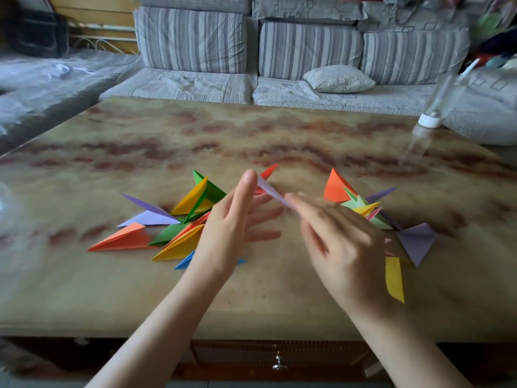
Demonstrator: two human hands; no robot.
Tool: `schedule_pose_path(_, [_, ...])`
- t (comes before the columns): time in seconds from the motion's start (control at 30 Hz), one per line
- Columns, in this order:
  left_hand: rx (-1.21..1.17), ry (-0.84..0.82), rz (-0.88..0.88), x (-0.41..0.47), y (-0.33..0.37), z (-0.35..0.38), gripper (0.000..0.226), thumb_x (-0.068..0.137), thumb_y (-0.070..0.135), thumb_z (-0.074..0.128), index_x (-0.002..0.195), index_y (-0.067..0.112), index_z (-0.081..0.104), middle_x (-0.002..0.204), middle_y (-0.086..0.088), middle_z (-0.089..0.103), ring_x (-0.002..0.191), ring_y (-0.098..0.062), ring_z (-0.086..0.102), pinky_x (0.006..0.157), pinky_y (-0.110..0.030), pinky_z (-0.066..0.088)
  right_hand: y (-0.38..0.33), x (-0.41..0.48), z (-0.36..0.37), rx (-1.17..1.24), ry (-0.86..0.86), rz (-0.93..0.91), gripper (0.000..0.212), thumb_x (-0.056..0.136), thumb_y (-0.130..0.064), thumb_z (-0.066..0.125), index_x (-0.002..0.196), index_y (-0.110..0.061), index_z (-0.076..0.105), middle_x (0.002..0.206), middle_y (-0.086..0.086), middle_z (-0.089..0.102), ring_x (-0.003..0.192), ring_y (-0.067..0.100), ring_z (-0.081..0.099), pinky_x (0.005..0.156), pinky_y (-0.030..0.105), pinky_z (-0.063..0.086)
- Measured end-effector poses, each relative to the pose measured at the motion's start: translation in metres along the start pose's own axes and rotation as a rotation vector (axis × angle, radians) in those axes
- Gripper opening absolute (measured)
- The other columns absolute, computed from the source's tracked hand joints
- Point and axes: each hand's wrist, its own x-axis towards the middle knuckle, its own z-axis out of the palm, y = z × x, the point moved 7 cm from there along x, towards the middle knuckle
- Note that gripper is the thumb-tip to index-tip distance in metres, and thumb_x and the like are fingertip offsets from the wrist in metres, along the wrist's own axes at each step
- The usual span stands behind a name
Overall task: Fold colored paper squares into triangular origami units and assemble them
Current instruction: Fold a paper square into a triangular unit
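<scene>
A pale purple folded paper strip point(270, 190) is pinched in the fingertips of my right hand point(340, 242), which is blurred with motion. My left hand point(233, 225) is beside it with fingers spread, its thumb tip touching the strip's far end. To the left lies a pile of folded units point(179, 219) in orange, yellow, green, purple and blue. To the right sits a cluster of joined units point(363, 204), with an orange unit point(335, 189), a purple unit point(416, 240) and a yellow unit point(394, 278) around it. A red unit point(268, 172) shows behind my left thumb.
The work lies on a glossy marbled table point(251, 135) with a drawer handle point(278, 362) below its near edge. A clear bottle with a white cap point(430, 119) stands at the far right. A striped grey sofa point(279, 49) with a cushion point(338, 78) runs behind.
</scene>
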Motion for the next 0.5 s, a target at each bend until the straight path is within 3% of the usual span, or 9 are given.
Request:
schedule_pose_path(0.1, [-0.059,0.000,-0.010,0.004,-0.001,-0.006,0.045,0.084,0.043,0.058,0.114,0.011,0.064,0.102,-0.010,0.072,0.093,-0.020,0.070,0.067,-0.032,0.057,-0.013,-0.004,0.013,0.079,-0.137,-0.103,0.025,0.092,-0.003,0.052,0.110,-0.006,0.068,0.108,0.004,0.071,0.100,0.019,0.067,0.090,0.036,0.051])
schedule_pose_path(0.2, [-0.018,0.079,0.030,0.007,-0.002,-0.019,0.014,0.083,0.014,0.065,0.096,0.010,0.069,0.085,-0.006,0.071,0.080,-0.019,0.066,0.070,-0.030,0.056,-0.013,-0.005,0.022,0.131,-0.227,-0.103,0.028,0.088,-0.017,0.065,0.114,-0.006,0.067,0.114,0.005,0.068,0.104,0.019,0.065,0.097,0.036,0.047])
schedule_pose_path(0.3, [0.015,0.040,0.034,0.006,-0.002,-0.021,0.015,0.075,0.019,0.063,0.086,0.014,0.073,0.082,-0.006,0.068,0.078,-0.018,0.061,0.075,-0.034,0.051,-0.006,-0.007,0.032,0.189,-0.378,-0.084,0.047,0.083,-0.023,0.070,0.126,-0.007,0.058,0.135,0.003,0.055,0.126,0.017,0.050,0.109,0.039,0.034])
schedule_pose_path(0.4, [-0.017,0.021,0.025,0.005,0.000,-0.021,0.011,0.085,0.008,0.062,0.088,0.015,0.071,0.084,-0.004,0.071,0.077,-0.016,0.063,0.068,-0.028,0.055,0.007,-0.004,0.029,0.247,-0.325,0.014,0.034,0.078,-0.003,0.067,0.111,-0.007,0.066,0.134,0.006,0.054,0.130,0.020,0.044,0.111,0.037,0.030])
schedule_pose_path(0.5, [-0.027,-0.013,0.029,0.003,0.002,-0.017,0.020,0.090,0.005,0.054,0.088,0.015,0.071,0.086,-0.004,0.073,0.080,-0.019,0.067,0.067,-0.029,0.058,0.018,0.003,0.020,0.353,-0.272,0.163,0.013,0.082,-0.014,0.063,0.091,-0.015,0.072,0.138,0.003,0.050,0.136,0.020,0.034,0.113,0.034,0.025])
